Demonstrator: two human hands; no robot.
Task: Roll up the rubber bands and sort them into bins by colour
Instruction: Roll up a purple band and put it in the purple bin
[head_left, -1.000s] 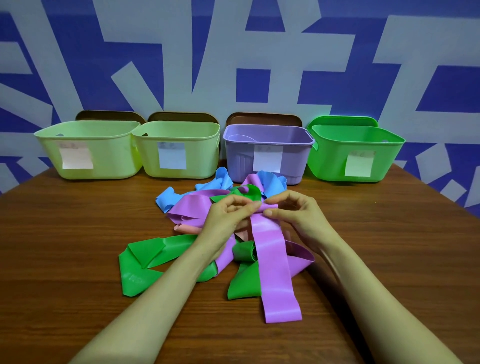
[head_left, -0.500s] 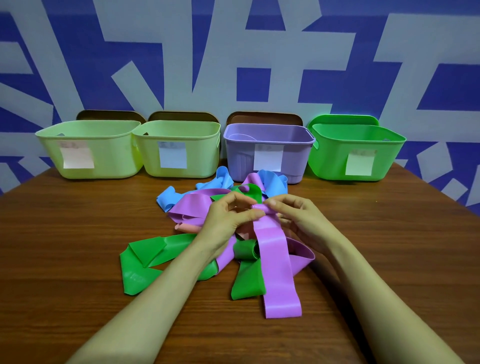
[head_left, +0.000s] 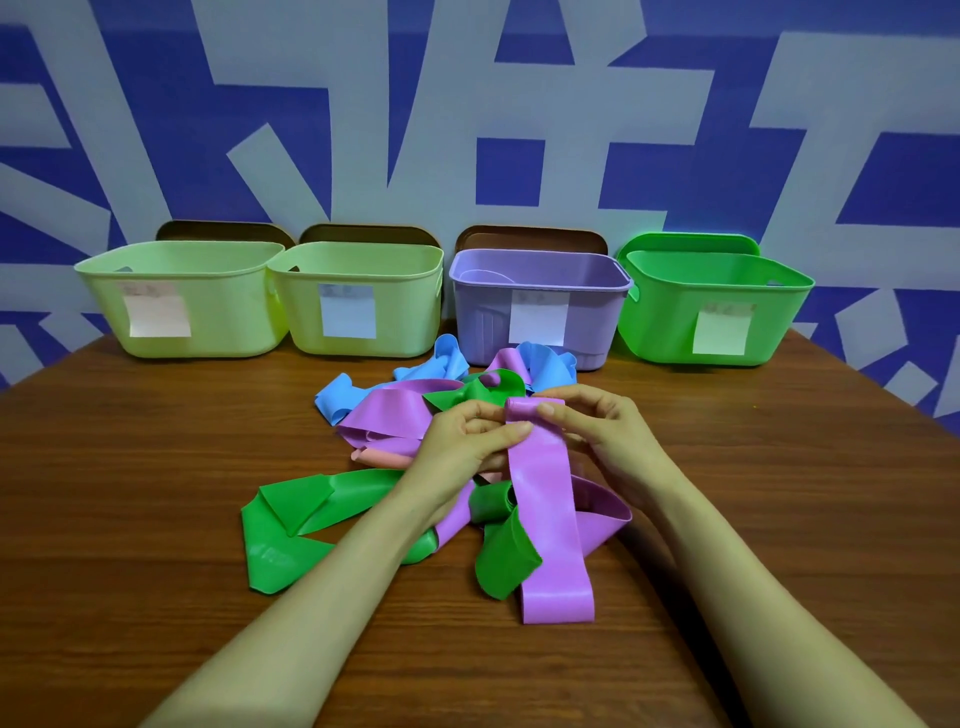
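On table (head_left: 156, 467), four bins (head_left: 218, 322) (head_left: 410, 317) (head_left: 483, 322) (head_left: 660, 322) (two yellow-green), two hands (head_left: 462, 447) (head_left: 613, 441) pinching purple band (head_left: 545, 519).

Wood table (head_left: 130, 493). Along far edge, four labelled bins in a close row: yellow bin (head_left: 234, 322), second yellow bin (head_left: 405, 312), purple bin (head_left: 592, 317), green bin (head_left: 660, 322). In front, tangled heap: blue band (head_left: 337, 397), pink band (head_left: 384, 458), green band (head_left: 291, 525), purple band (head_left: 553, 571) nearest.

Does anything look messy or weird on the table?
The bands are one tangled, mixed-colour heap on the table. Also, the far-left bin and the next bin are the same yellow-green.
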